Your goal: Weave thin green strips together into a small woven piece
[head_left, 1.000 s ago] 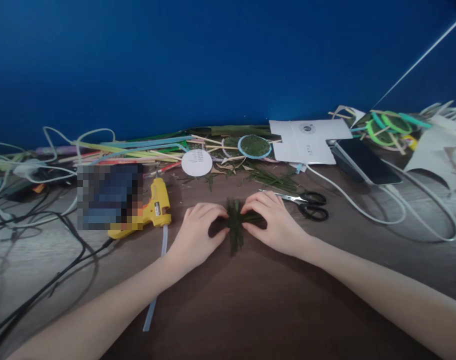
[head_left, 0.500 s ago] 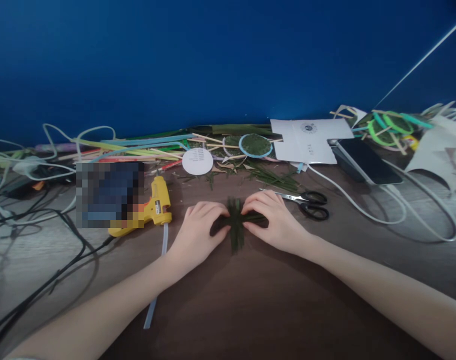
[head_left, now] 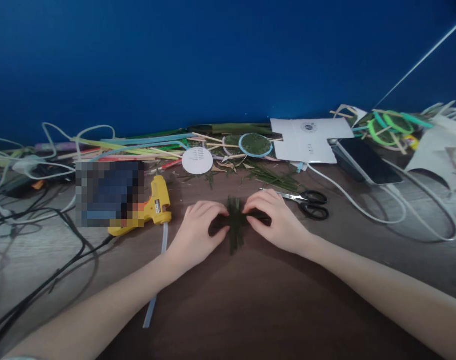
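Observation:
Dark green leaf strips (head_left: pixel 235 227), crossed or woven together, lie low over the brown table between my hands. My left hand (head_left: pixel 201 227) pinches their left side between thumb and fingers. On the right side, my right hand (head_left: pixel 275 220) closes thumb and fingertips on the strips leading that way. The ends toward me and away from me stick out freely. How the strips pass over each other in the middle is too blurred to tell. Scissors (head_left: pixel 306 201) with black handles lie just beyond my right hand. A yellow glue gun (head_left: pixel 160 202) with a clear glue stick rests left of my left hand.
Cut green strips (head_left: pixel 278 177) are scattered behind my hands. Further back lie a white paper disc (head_left: pixel 197 161), a blue-rimmed green disc (head_left: pixel 255 145), a folded white card (head_left: pixel 306 142) and a phone (head_left: pixel 370 161). Black cables (head_left: pixel 63 270) run along the left; a blue wall (head_left: pixel 228 60) stands behind.
My right thumb and fingers have shifted slightly on the right-hand strips. The left hand and everything else stay practically where they were.

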{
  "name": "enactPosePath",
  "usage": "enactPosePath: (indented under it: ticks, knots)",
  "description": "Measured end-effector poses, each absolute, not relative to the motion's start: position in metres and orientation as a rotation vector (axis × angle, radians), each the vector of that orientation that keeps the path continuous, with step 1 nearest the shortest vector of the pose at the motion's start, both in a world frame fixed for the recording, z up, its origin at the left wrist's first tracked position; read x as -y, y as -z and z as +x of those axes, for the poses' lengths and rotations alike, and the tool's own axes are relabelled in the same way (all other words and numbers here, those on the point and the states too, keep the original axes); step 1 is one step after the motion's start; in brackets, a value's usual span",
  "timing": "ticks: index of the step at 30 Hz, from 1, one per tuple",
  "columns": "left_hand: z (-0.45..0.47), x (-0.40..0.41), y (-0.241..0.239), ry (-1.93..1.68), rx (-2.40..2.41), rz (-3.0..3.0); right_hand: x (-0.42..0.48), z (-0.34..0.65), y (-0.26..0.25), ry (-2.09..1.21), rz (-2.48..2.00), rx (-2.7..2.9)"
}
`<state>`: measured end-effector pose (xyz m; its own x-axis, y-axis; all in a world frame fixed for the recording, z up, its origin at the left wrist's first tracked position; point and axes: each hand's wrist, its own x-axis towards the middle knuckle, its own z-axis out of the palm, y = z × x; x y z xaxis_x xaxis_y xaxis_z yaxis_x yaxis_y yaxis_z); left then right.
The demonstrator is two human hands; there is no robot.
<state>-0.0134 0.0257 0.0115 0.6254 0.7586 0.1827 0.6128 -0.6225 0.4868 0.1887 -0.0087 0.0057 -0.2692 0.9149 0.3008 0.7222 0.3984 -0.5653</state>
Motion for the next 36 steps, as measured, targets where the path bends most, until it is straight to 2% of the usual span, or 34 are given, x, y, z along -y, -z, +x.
enactPosePath:
  ticks: [17, 36]
  knots:
    - [-0.0152, -0.0290, -0.0038, -0.601, -0.947, 2.605, 0.0098, 0.1895, 0.0029, -0.221, -1.317, 2.184]
    - [-0.0140, -0.0294, -0.0036, -0.606, -0.959, 2.572, 0.0079, 0.1897, 0.0035, -0.325, -1.380, 2.143]
